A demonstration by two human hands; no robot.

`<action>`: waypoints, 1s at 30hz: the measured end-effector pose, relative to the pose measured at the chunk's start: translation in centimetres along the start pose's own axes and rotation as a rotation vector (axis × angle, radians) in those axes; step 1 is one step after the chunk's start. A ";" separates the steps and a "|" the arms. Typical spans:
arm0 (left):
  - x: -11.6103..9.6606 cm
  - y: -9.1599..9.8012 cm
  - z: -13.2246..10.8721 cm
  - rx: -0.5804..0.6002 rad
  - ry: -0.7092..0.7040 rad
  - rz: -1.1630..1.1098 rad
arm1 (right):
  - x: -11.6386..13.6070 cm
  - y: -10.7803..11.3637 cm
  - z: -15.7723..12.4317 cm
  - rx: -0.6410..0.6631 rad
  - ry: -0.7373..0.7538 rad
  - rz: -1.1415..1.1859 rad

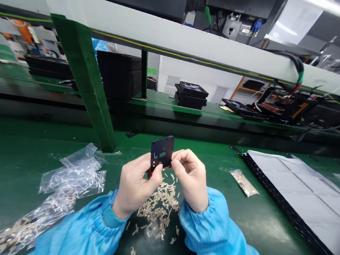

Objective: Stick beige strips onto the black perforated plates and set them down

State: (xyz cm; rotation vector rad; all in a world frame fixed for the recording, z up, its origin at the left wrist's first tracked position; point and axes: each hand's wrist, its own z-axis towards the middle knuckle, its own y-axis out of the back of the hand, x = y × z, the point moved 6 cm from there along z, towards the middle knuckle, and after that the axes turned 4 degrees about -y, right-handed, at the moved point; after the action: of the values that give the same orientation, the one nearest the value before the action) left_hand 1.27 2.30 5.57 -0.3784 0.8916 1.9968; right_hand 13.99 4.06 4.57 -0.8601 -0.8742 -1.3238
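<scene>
Above the green bench, my left hand (pixel 138 179) grips a thin black plastic plate (pixel 162 147) by its lower left part, thumb across the front. The plate stands upright, with a small rectangular opening and tiny metallic spots low on it. Thumb and forefinger of my right hand (pixel 192 175) are pinched together at the plate's lower right edge; whatever is between them is hidden. Below both hands lies a loose heap of small beige strip-like pieces (pixel 160 208).
Clear plastic bags (pixel 79 173) lie on the left, one holding beige pieces (pixel 17 235). A small filled bag (pixel 244 183) is at right, beside a black-edged tray covered with a whitish sheet (pixel 301 199). A green post (pixel 82 82) rises at left; stacked black trays (pixel 191 95) sit on the back shelf.
</scene>
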 end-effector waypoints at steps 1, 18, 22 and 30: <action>0.0 0.0 0.0 0.005 -0.001 -0.027 | 0.0 0.0 0.0 0.000 0.000 -0.001; 1.2 -0.4 0.0 0.052 0.094 -0.212 | -0.5 -0.1 -0.1 0.020 -0.043 0.062; 1.3 -0.4 0.0 0.043 0.092 -0.269 | -0.6 -0.2 -0.1 0.018 -0.050 0.072; 3.1 -1.7 -0.5 0.103 0.116 -0.637 | 0.0 -0.4 -0.6 0.064 -0.023 0.091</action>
State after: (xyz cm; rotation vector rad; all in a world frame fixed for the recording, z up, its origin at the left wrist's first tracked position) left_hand 0.92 4.43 2.68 -0.6346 0.8122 1.3496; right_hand 13.63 3.52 4.37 -0.8571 -0.8809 -1.2029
